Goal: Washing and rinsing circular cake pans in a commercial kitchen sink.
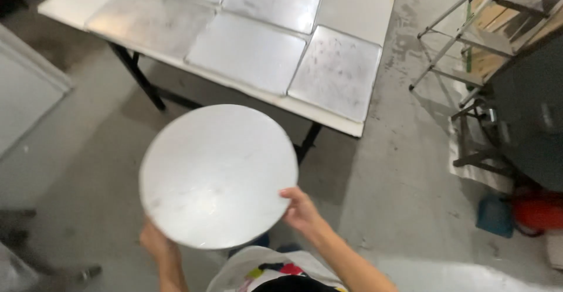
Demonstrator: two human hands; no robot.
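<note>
Both hands grip the round white board [218, 176] by its near edge: left hand [157, 244], right hand [300, 208]. It is carried toward the worktop [88, 1] with metal trays [336, 72].

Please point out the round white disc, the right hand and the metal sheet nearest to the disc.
round white disc [218, 174], head view, middle of its face
right hand [300, 210], head view, back of the hand
metal sheet [336, 72], head view, centre of its surface
</note>
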